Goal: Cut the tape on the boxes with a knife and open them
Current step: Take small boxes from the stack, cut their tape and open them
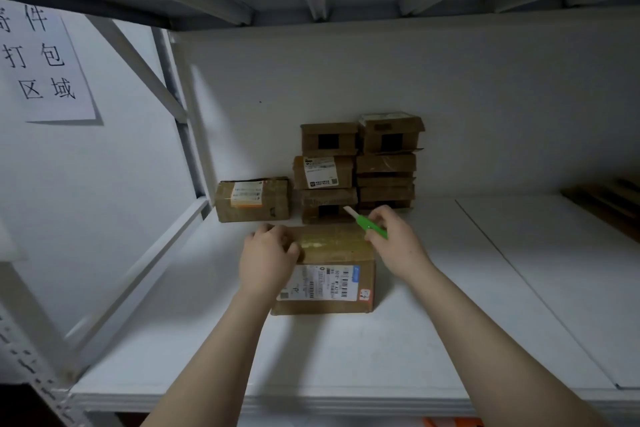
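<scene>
Closest to the camera is the white shelf board (346, 357), and the brown cardboard box with a white barcode shipping label (323, 282) sits flat on it, about the middle. There's a glossy strip of clear tape (332, 243) running across the box top. The left hand (266, 253) is on the box's far left corner, fingers curled over the edge and holding it. The right hand (394, 243) is at the far right corner, closed around a green plastic utility knife (369, 226), with the pale blade sticking out up and left, just past the box's back edge. Can't tell if the blade touches anything.

Behind that: one smaller labelled cardboard parcel (252, 199) on the left, then two stacks of little brown cartons (360, 166) against the white back wall. A paper sign with Chinese characters (45, 62) hangs on the left wall.
</scene>
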